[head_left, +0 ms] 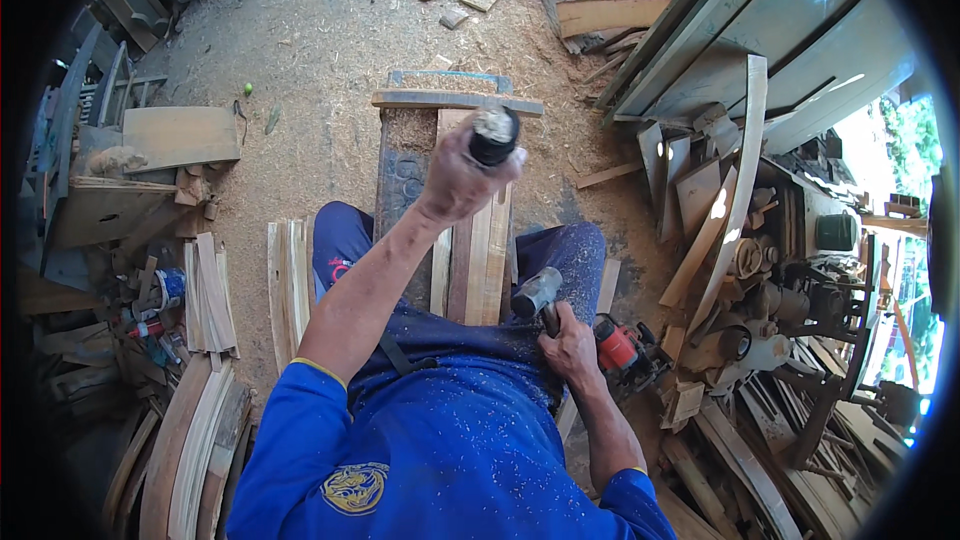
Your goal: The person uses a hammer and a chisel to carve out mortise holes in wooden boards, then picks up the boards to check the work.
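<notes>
Your left hand is wrapped around a dark round tool with a pale top, held above the wooden strips lying lengthwise on the bench between your legs. Your right hand grips a hammer over your right thigh, near a red power tool.

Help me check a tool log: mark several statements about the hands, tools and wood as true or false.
1. The right hand grips a hammer. True.
2. The left hand is empty. False: it holds a black cylinder with a pale top.
3. Wooden strips lie between the person's legs. True.
4. The red-and-black power tool is beside the left leg. False: it is beside the right leg.
</notes>
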`<state>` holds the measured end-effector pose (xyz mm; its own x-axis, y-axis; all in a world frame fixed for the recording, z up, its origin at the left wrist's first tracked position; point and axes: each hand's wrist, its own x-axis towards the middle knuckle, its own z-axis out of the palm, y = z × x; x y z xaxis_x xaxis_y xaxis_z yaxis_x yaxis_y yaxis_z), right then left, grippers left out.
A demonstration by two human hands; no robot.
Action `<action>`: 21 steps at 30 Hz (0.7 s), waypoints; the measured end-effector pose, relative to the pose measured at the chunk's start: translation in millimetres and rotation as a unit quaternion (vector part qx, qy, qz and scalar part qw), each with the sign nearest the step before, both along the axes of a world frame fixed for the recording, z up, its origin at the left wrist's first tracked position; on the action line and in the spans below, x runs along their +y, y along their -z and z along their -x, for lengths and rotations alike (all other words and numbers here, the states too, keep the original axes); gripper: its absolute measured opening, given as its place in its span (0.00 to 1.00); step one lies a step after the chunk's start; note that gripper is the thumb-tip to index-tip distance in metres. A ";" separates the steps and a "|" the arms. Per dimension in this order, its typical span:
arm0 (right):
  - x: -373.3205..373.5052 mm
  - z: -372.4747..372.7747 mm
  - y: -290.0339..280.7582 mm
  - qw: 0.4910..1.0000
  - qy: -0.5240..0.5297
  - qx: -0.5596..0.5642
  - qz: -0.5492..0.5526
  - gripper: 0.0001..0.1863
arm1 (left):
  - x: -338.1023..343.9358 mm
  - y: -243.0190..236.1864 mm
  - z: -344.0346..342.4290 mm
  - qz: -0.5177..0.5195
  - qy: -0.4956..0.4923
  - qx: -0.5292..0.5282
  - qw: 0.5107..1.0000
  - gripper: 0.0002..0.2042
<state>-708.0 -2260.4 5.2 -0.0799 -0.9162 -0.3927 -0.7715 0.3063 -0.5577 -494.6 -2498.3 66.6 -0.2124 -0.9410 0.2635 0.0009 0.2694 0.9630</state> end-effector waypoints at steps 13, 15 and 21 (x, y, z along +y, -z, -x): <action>-131.7 -42.2 -261.0 0.916 -0.018 0.010 0.401 0.18 | 21.8 15.3 -10.1 0.004 -0.023 0.053 0.998 0.12; -149.3 -52.4 -241.5 0.905 -0.084 0.115 0.401 0.16 | 18.9 23.1 -9.2 0.050 -0.032 0.003 0.998 0.13; -177.8 -43.5 -229.0 0.926 -0.200 0.173 0.270 0.10 | 25.0 24.4 -1.0 -0.028 -0.018 0.030 0.999 0.06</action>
